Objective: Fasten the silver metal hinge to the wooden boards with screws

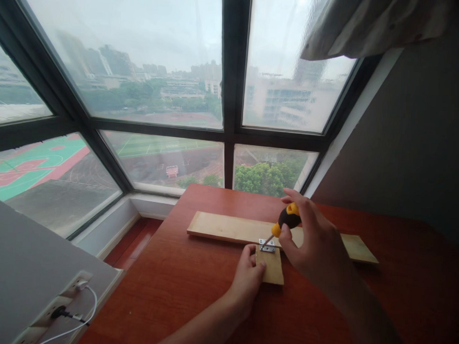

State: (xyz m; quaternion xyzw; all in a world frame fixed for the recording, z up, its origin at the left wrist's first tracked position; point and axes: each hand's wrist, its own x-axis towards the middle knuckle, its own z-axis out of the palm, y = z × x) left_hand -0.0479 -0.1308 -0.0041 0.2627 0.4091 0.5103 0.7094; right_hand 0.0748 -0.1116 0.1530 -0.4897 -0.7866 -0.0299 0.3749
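The right hand grips a yellow-and-black screwdriver, its tip on a metal hinge. The hinge sits between a small board and a long plank at the board's 12 o'clock. At 9 o'clock, the left hand presses its fingers on the board, which lies on the red-brown surface.

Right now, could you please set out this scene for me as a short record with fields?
Setting: red-brown table beside a large window
Right hand: grips a yellow-and-black screwdriver, tip on a metal hinge
Left hand: rests on the small wooden board
Hinge position: bridges the small wooden board and a long wooden board
Lower left: power strip with a white cable plugged in
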